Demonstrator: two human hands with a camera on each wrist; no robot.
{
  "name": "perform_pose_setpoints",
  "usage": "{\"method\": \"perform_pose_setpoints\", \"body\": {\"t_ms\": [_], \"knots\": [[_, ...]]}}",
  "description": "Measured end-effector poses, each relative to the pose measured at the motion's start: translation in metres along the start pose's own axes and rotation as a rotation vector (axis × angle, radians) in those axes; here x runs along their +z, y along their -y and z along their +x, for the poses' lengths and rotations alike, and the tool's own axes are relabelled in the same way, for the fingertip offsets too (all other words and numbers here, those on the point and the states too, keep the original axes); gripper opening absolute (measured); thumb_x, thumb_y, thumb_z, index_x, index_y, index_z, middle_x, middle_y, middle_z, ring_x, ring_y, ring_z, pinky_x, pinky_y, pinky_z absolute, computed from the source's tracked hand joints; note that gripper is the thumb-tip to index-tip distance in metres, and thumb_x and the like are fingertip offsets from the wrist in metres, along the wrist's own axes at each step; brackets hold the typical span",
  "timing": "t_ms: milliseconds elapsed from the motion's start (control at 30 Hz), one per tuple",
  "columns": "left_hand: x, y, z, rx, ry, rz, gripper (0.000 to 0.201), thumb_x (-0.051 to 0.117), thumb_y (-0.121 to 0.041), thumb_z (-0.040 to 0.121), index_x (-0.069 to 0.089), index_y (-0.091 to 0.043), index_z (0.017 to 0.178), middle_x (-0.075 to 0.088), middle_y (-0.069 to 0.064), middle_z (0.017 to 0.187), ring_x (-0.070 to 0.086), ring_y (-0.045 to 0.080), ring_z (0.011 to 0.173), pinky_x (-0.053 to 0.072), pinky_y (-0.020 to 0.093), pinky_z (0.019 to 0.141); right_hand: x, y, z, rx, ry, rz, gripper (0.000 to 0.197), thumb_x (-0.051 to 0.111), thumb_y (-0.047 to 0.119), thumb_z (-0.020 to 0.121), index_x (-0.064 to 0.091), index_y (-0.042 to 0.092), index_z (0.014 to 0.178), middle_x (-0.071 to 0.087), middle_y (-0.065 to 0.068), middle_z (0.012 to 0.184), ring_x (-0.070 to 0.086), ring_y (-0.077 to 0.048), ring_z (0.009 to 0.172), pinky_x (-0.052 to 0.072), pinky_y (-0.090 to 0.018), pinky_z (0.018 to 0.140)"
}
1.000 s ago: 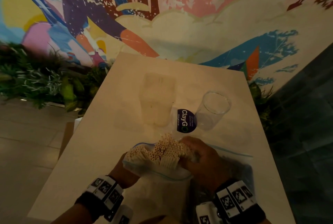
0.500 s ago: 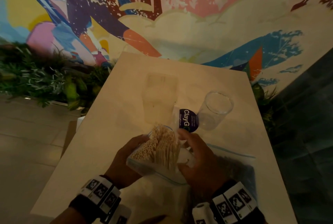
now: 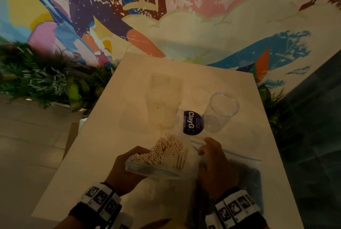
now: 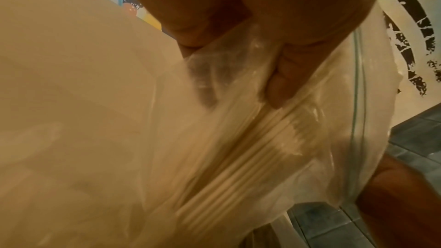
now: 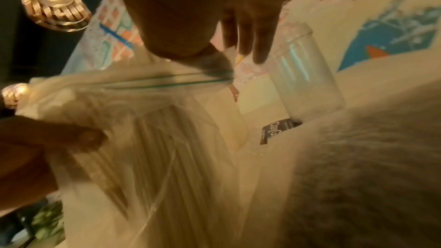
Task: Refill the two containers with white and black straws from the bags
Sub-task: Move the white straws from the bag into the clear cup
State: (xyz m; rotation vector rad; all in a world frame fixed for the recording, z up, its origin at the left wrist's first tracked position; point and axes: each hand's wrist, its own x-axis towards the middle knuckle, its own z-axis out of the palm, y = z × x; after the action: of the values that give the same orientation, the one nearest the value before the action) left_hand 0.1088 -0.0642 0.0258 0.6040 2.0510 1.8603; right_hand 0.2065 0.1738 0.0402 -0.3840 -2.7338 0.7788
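A clear zip bag (image 3: pixel 155 170) full of white straws (image 3: pixel 167 152) stands tilted at the near middle of the pale table (image 3: pixel 99 155), its mouth open. My left hand (image 3: pixel 132 156) grips the bag from the left, fingers (image 4: pixel 281 74) pressed into the plastic. My right hand (image 3: pixel 202 150) pinches the bag's blue zip rim (image 5: pixel 181 79) on the right side. Two clear containers stand beyond it: a tall faint one (image 3: pixel 164 99) and a round glass one (image 3: pixel 222 112), both without straws. A second bag with dark straws (image 3: pixel 249 171) lies flat under my right wrist.
A dark round "ClayGo" sticker (image 3: pixel 191 122) sits between the two containers. Green plants (image 3: pixel 42 83) line the table's left side, below a painted mural wall (image 3: pixel 184 16). Dark tiled floor (image 3: pixel 313 136) lies to the right.
The bag of white straws has risen and tipped more upright, a little toward the containers. My right hand has moved off the straw ends to the bag's zip rim.
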Motion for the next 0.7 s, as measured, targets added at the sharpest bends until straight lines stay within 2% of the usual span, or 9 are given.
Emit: {"method": "perform_pose_setpoints", "body": {"t_ms": [67, 167, 233, 300, 433, 500, 567, 633, 700], "knots": [[0.002, -0.002, 0.001, -0.007, -0.006, 0.013, 0.038, 0.083, -0.036, 0.058, 0.068, -0.017, 0.088, 0.072, 0.006, 0.088, 0.068, 0.025, 0.085, 0.056, 0.047, 0.076, -0.004, 0.006, -0.003, -0.123, -0.107, -0.131, 0.028, 0.052, 0.032, 0.072, 0.05, 0.023, 0.098, 0.057, -0.013, 0.115, 0.046, -0.025, 0.108, 0.046, -0.03, 0.083], [0.003, -0.006, 0.001, -0.019, -0.001, 0.026, 0.051, 0.078, -0.055, 0.06, 0.068, -0.015, 0.088, 0.071, 0.004, 0.087, 0.068, 0.024, 0.084, 0.055, 0.049, 0.076, -0.008, 0.016, -0.004, -0.228, -0.136, -0.083, 0.031, 0.053, 0.023, 0.079, 0.054, 0.018, 0.11, 0.064, -0.008, 0.103, 0.054, -0.017, 0.096, 0.042, -0.015, 0.083], [0.002, -0.009, 0.001, -0.037, -0.011, 0.031, 0.054, 0.076, -0.058, 0.06, 0.067, -0.012, 0.088, 0.071, 0.004, 0.087, 0.068, 0.023, 0.084, 0.056, 0.048, 0.075, -0.011, 0.022, -0.003, -0.118, 0.007, 0.105, 0.041, 0.058, 0.009, 0.085, 0.052, 0.022, 0.124, 0.063, 0.006, 0.106, 0.06, -0.008, 0.092, 0.041, -0.003, 0.08], [0.002, -0.013, 0.002, -0.042, -0.003, 0.043, 0.045, 0.079, -0.051, 0.06, 0.067, -0.017, 0.087, 0.071, 0.002, 0.087, 0.068, 0.021, 0.084, 0.055, 0.047, 0.076, -0.008, 0.023, -0.001, 0.087, 0.197, 0.415, 0.06, 0.061, 0.002, 0.085, 0.038, 0.035, 0.13, 0.057, 0.015, 0.114, 0.059, 0.002, 0.096, 0.045, -0.004, 0.077], [0.008, -0.027, 0.002, -0.103, 0.043, 0.03, 0.042, 0.07, -0.076, 0.044, 0.064, -0.056, 0.08, 0.068, -0.03, 0.083, 0.063, -0.01, 0.081, 0.052, 0.012, 0.074, -0.004, 0.023, 0.01, 0.165, 0.386, 0.573, 0.06, 0.075, 0.015, 0.079, 0.047, 0.038, 0.127, 0.062, 0.018, 0.116, 0.061, 0.002, 0.1, 0.051, -0.011, 0.075], [0.009, -0.025, 0.005, -0.083, 0.063, 0.06, 0.042, 0.073, -0.065, 0.051, 0.059, -0.057, 0.09, 0.069, -0.02, 0.095, 0.064, -0.001, 0.093, 0.054, 0.031, 0.087, 0.003, 0.023, 0.012, 0.107, 0.398, 0.523, 0.052, 0.075, 0.026, 0.08, 0.055, 0.04, 0.125, 0.065, 0.02, 0.111, 0.063, 0.005, 0.098, 0.051, -0.012, 0.08], [0.011, -0.027, 0.008, -0.056, 0.125, 0.088, 0.055, 0.073, -0.058, 0.058, 0.05, -0.057, 0.108, 0.061, 0.0, 0.12, 0.057, 0.02, 0.114, 0.043, 0.05, 0.101, 0.012, 0.026, 0.013, 0.08, 0.368, 0.483, 0.046, 0.073, 0.035, 0.076, 0.061, 0.046, 0.119, 0.068, 0.019, 0.111, 0.063, 0.006, 0.098, 0.052, -0.017, 0.087], [0.01, -0.029, 0.009, -0.145, 0.122, 0.066, 0.076, 0.065, -0.085, 0.036, 0.048, -0.063, 0.106, 0.05, 0.006, 0.135, 0.047, 0.015, 0.125, 0.033, 0.035, 0.111, 0.019, 0.029, 0.011, 0.055, 0.341, 0.492, 0.041, 0.067, 0.047, 0.072, 0.067, 0.042, 0.112, 0.07, 0.017, 0.109, 0.064, 0.004, 0.099, 0.052, -0.018, 0.089], [0.009, -0.028, 0.008, -0.19, 0.174, 0.062, 0.112, 0.059, -0.092, 0.023, 0.054, -0.039, 0.121, 0.051, -0.024, 0.129, 0.043, -0.017, 0.118, 0.031, 0.006, 0.102, 0.021, 0.034, 0.01, 0.02, 0.315, 0.495, 0.039, 0.063, 0.051, 0.072, 0.072, 0.035, 0.107, 0.071, 0.019, 0.101, 0.065, 0.007, 0.094, 0.051, -0.013, 0.085]]}}
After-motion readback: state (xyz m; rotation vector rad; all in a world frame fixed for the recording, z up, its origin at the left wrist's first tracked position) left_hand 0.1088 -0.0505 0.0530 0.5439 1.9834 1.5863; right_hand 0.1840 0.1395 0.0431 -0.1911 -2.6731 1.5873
